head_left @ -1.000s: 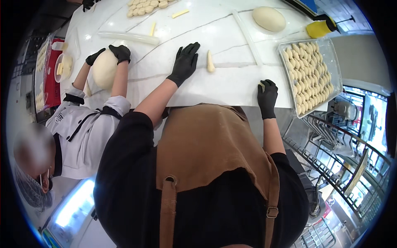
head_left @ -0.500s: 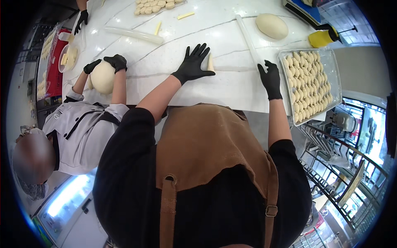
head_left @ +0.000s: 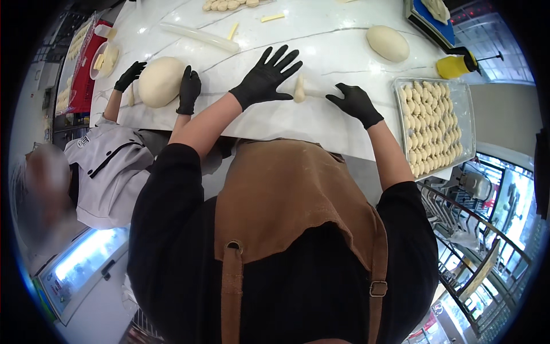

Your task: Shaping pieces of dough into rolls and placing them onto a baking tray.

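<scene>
A small tapered strip of dough [head_left: 299,90] lies on the white marbled table between my hands. My left hand [head_left: 264,79], in a black glove, is open beside it, fingers spread and thumb pointing toward the dough. My right hand [head_left: 356,105], also gloved in black, has its thumb and fingers closed around the end of a translucent rolling pin [head_left: 317,92]. The pin is faint and blurred, reaching leftward to the dough; whether it presses on the dough I cannot tell.
At right stands a tray [head_left: 408,150] of shaped dough pieces, near a yellow bottle [head_left: 452,66] and a large dough ball [head_left: 388,43]. Another rolling pin [head_left: 200,36] and butter-coloured sticks [head_left: 272,18] lie farther back. At left, a co-worker's gloved hands flank a dough ball [head_left: 162,82].
My right hand has moved left toward the dough strip, bringing the rolling pin from farther back. My left hand stays spread. The co-worker's hands have shifted around their dough ball.
</scene>
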`<state>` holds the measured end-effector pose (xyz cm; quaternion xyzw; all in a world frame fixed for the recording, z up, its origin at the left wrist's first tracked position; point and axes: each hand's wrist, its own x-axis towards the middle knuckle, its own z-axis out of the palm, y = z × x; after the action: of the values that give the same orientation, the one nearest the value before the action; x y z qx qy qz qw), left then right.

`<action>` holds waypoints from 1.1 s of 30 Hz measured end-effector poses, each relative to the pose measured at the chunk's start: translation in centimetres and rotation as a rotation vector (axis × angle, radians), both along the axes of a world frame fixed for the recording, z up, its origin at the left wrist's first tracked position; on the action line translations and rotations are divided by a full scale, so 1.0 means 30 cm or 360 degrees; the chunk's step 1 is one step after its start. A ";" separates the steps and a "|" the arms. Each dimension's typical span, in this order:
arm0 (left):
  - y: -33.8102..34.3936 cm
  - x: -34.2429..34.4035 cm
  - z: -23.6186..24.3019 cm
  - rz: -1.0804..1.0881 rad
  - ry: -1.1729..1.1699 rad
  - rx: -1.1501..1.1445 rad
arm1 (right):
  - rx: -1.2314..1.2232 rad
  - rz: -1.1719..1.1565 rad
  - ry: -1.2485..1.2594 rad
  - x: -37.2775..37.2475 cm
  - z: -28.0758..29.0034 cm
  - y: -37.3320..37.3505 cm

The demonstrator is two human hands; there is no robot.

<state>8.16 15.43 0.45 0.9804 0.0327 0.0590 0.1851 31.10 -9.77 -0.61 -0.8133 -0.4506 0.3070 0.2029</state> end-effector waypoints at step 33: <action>0.128 0.028 -0.258 -0.0057 -0.0364 0.0428 | 0.0734 -0.0182 -0.1419 -0.611 -0.096 0.007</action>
<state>9.00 19.27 -7.29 0.9837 -0.0142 0.1705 0.0558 12.75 -9.55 -3.51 -0.8228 -0.5042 -0.1894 0.1816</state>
